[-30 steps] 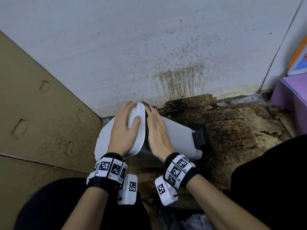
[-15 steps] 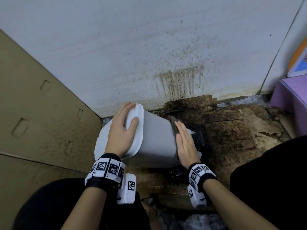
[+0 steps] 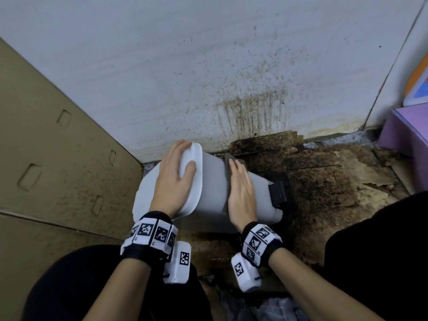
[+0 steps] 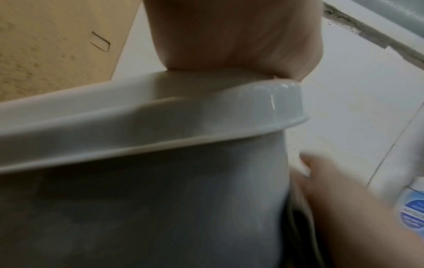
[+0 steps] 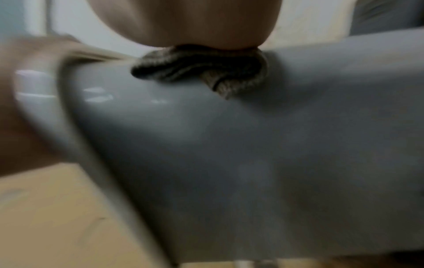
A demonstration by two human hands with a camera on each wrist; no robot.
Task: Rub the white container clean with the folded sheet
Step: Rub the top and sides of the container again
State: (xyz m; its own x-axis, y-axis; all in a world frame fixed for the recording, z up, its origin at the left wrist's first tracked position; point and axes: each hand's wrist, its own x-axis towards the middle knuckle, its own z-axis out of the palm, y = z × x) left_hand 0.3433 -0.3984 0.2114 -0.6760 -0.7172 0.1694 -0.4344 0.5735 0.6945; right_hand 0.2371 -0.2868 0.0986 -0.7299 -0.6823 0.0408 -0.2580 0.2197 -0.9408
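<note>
The white container [image 3: 213,188] lies on its side on the floor, lid end to the left. My left hand [image 3: 172,179] holds the lid rim, fingers over the far edge and thumb on the near side; in the left wrist view the palm [image 4: 229,36] sits on the rim of the container [image 4: 160,199]. My right hand [image 3: 240,188] lies flat on the container's side and presses the dark folded sheet [image 3: 228,158] under its fingers. In the right wrist view the sheet [image 5: 199,67] is bunched beneath the palm on the grey-white wall [image 5: 252,154].
A brown cardboard panel [image 3: 58,170] stands at the left. Behind is a stained white wall [image 3: 231,77]. Dirty, torn cardboard [image 3: 324,181] covers the floor to the right, and a purple box [image 3: 407,130] sits at the far right. A black part [image 3: 278,193] sticks out near the container's base.
My right hand slid the sheet from beside the lid rim toward the base, then back left to the middle of the side. The left hand stayed on the rim.
</note>
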